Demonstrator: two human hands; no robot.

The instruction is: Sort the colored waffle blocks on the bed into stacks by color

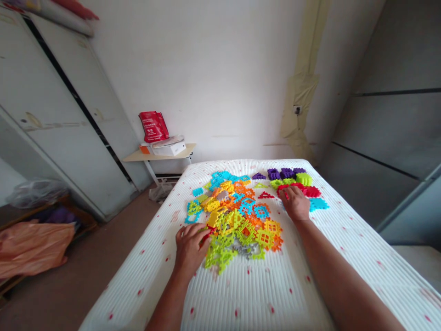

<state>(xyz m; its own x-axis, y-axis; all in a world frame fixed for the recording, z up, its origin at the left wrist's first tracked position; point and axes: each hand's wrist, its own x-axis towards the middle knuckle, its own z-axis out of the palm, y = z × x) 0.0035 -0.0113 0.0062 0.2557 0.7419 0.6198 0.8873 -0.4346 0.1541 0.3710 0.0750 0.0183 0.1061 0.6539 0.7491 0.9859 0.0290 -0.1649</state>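
Note:
A mixed pile of plastic interlocking building pieces [225, 223] in yellow, orange, green, blue and grey spreads over the middle of the bed. At the pile's near left edge, my left hand [191, 246] is closed with a red interlocking piece [207, 233] between thumb and fingers. My right hand [295, 203] reaches to the right, its fingers bent down onto the row of red pieces [313, 191]; its fingertips are partly hidden. Beside that hand lie light blue pieces [319, 204]. Behind the red row are green pieces [303, 179] and purple pieces [286, 173].
The pieces lie on a bed with a white ribbed cover [237, 294]. A small table [156, 156] by the wall carries a red bag [154, 126] and a white box [170, 148]. Cabinets [65, 110] stand at the left, and a grey wardrobe [389, 128] at the right.

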